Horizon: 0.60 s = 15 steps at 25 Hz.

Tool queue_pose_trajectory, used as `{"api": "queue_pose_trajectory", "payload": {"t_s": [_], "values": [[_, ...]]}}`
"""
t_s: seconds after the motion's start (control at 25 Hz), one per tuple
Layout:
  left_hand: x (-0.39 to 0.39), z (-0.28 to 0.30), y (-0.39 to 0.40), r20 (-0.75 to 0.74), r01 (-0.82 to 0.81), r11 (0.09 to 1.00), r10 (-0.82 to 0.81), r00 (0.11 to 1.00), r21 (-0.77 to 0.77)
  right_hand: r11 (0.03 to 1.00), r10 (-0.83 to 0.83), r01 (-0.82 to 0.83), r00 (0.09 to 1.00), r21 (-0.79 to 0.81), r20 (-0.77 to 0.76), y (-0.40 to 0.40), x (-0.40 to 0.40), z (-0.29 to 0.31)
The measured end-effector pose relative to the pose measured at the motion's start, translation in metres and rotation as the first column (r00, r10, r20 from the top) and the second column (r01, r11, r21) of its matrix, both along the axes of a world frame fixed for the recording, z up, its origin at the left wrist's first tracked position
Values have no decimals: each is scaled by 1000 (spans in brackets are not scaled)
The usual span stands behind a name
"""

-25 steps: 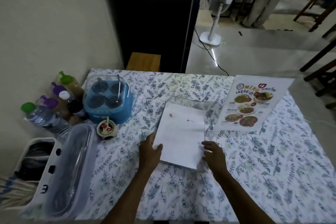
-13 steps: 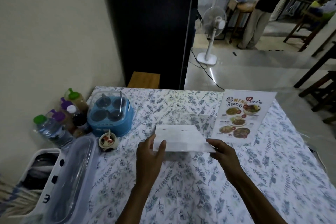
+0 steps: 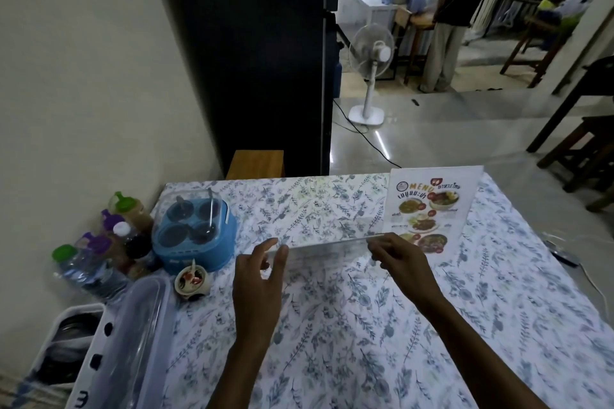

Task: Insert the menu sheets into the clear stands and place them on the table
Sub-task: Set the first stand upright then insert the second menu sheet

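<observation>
I hold a clear stand [image 3: 327,241] with a sheet in it between both hands, just above the floral tablecloth [image 3: 365,325]. It is tipped so I see it nearly edge-on, a thin pale strip running left to right. My left hand [image 3: 262,272] pinches its left end and my right hand [image 3: 397,257] grips its right end. A second clear stand [image 3: 428,209] with a colourful food menu sheet stands upright on the table, just behind my right hand.
A blue condiment caddy [image 3: 194,232], several sauce bottles [image 3: 123,226] and a water bottle [image 3: 83,267] crowd the table's left edge. A small sauce cup [image 3: 192,280] and a clear-lidded white box [image 3: 133,342] sit nearer. Beyond stand a wooden stool [image 3: 255,163], a fan [image 3: 370,66] and a person [image 3: 448,16].
The stand lay flat with the sheet's white back facing up, then both hands lifted and tilted it until it shows edge-on. My head has tipped upward, showing more of the room.
</observation>
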State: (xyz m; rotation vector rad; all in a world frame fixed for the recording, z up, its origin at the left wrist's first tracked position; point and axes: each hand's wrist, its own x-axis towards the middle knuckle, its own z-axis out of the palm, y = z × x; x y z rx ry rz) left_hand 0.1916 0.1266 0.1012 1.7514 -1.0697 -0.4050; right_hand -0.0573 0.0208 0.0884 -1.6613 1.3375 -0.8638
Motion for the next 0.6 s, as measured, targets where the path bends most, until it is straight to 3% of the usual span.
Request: {"api": "queue_pose_trajectory", "payload": {"t_s": [0.4,0.6], "values": [[33,4,-36,101,21,1000,-20,995,-10,1000,-12,13,999,-21,38,-19,24,16],[43,-1,-66,-44,43,999,-44,998,-27,998,-46,46,999,-32,-8,-39,37,13]]}}
